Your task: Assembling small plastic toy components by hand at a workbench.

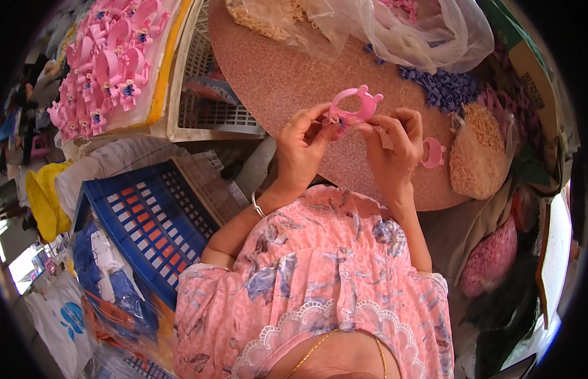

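Over the near part of the round speckled table (268,69), both hands pinch one pink plastic ring-shaped piece (369,106) with small round ear-like knobs. My left hand (300,151) grips its lower left side between thumb and fingers, beside a small dark blue part (341,122). With thumb and index finger, my right hand (395,146) closes on the lower right side of the same piece. A similar pink ring (434,153) lies on the table just right of my right hand. Fingers partly cover the joint between the pink and blue parts.
Purple-blue small parts (448,88) are heaped at the right, next to a bag of beige parts (477,158). A clear plastic bag (433,38) lies at the back. Many pink pieces (110,69) fill a yellow-edged tray at left. Below stands a blue basket (148,221).
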The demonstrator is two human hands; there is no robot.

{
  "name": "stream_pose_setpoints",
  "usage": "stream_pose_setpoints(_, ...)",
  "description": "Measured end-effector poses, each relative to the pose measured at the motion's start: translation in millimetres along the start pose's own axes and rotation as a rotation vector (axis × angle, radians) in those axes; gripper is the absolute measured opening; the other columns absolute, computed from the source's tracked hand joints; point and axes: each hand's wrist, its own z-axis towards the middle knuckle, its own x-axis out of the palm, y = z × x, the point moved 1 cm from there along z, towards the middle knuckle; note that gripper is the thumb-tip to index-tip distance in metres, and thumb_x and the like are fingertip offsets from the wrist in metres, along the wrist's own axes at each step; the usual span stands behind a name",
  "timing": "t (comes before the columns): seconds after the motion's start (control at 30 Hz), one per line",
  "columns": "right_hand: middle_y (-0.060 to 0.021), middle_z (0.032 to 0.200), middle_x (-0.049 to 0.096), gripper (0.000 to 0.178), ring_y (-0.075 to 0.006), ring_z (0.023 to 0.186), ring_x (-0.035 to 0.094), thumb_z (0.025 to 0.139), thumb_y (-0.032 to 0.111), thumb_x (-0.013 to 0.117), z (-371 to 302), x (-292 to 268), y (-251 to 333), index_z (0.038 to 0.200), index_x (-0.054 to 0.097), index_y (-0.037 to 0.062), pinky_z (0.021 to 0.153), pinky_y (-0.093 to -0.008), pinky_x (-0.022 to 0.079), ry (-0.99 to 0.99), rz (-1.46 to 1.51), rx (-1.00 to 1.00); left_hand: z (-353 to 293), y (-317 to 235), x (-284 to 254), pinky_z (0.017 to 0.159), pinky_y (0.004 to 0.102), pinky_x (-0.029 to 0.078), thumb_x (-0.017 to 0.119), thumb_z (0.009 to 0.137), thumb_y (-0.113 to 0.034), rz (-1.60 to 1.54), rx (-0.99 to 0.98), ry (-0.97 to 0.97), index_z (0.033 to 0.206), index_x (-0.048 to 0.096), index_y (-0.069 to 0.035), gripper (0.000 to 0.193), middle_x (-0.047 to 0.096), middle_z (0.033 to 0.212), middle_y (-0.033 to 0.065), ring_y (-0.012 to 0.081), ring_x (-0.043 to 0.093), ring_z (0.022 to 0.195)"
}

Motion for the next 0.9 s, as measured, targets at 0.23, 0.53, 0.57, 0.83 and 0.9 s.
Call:
stream_pose_setpoints(0.23, -0.0048, 0.077, 0.054, 0.012, -0.0101, 0.058, 0.050, 0.077, 0.003, 0.077, -6.7, 13.1, 11.6, 0.083, 0.068, 0.0010, 0.051, -0.0235, 0.039, 0.023, 0.082, 0.263, -1.4, -4.0, 9.8, 0.075, 0.0268, 0.056, 0.066, 0.087, 0.000, -0.090, -0.010, -0.065, 0.117, 0.054, -0.001, 0.032, 0.058, 0.096, 0.0047, 0.0122, 0.064, 0.083)
stream_pose_setpoints(0.53, -0.0048, 0.071, 0.054, 0.014, -0.0104, 0.054, 0.048, 0.075, 0.005, 0.079, -10.6, 14.4, 18.5, 0.078, 0.066, 0.0017, 0.047, -0.0257, 0.039, 0.029, 0.053, 0.282, -6.1, 1.3, 15.2, 0.076, 0.0223, 0.053, 0.065, 0.087, 0.003, -0.321, -0.030, -0.058, 0.117, 0.049, -0.002, 0.034, 0.058, 0.093, 0.0035, 0.0093, 0.061, 0.084)
stream_pose_setpoints(0.57, -0.0048, 0.071, 0.054, 0.014, -0.0104, 0.054, 0.048, 0.075, 0.005, 0.079, -9.7, 14.3, 18.9, 0.078, 0.066, 0.0017, 0.047, -0.0257, 0.039, 0.029, 0.053, 0.281, -6.8, 3.5, 13.8, 0.080, 0.0225, 0.052, 0.063, 0.088, 0.006, -0.262, -0.023, -0.029, 0.118, 0.048, -0.002, 0.035, 0.057, 0.098, 0.0042, 0.0098, 0.060, 0.089)
stream_pose_setpoints(0.83, -0.0050, 0.066, 0.052, 0.015, -0.0105, 0.052, 0.044, 0.076, 0.005, 0.078, -3.0, 20.8, 23.5, 0.072, 0.064, -0.0008, 0.046, -0.0258, 0.034, 0.015, 0.066, 0.338, -7.3, 9.0, 21.8, 0.067, 0.0200, 0.050, 0.067, 0.086, 0.003, -0.233, 0.058, -0.153, 0.113, 0.055, -0.006, 0.031, 0.060, 0.089, 0.0024, 0.0078, 0.060, 0.076)
stream_pose_setpoints(0.9, -0.0055, 0.066, 0.052, 0.014, -0.0105, 0.052, 0.045, 0.076, 0.004, 0.077, -1.0, 24.5, 18.7, 0.073, 0.064, -0.0008, 0.046, -0.0259, 0.035, 0.043, 0.110, 0.355, -6.4, 8.1, 20.9, 0.068, 0.0211, 0.052, 0.066, 0.086, 0.003, -0.260, 0.031, -0.156, 0.114, 0.056, -0.005, 0.031, 0.061, 0.089, 0.0033, 0.0088, 0.061, 0.078)
